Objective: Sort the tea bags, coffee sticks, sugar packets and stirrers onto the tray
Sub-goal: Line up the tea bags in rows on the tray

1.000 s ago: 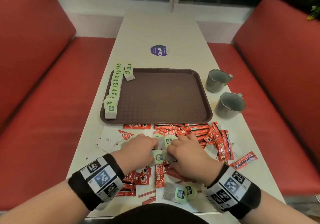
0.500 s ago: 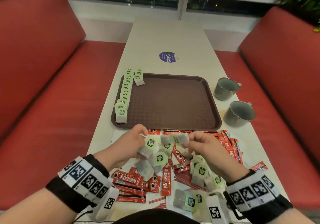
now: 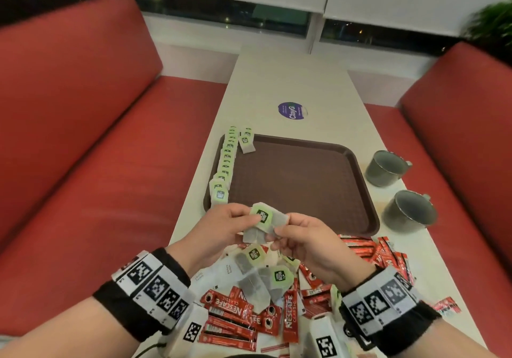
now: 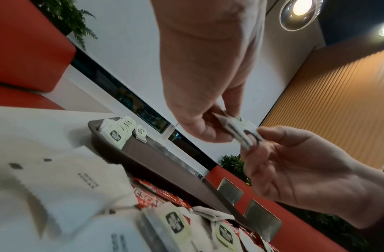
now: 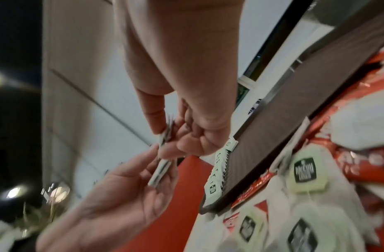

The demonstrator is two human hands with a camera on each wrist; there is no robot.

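Head view: both hands raised above the pile, left hand [image 3: 221, 226] and right hand [image 3: 303, 242] pinching a small bunch of tea bags [image 3: 264, 223] between them, just in front of the tray [image 3: 299, 186]. A row of bags [image 3: 225, 163] already stands along the tray's left edge; coffee sticks [image 3: 230, 313] and more bags lie loose on the table [image 3: 291, 80], two cups [image 3: 388, 168] to the right. Left wrist view: thumb and fingers clamp the bunch from both sides, tags showing. Right wrist view: blurred, bunch seen edge-on between fingertips. To do this well, I'd square the bags flush, keep strings tucked, then set them upright against the row's near end without toppling it.
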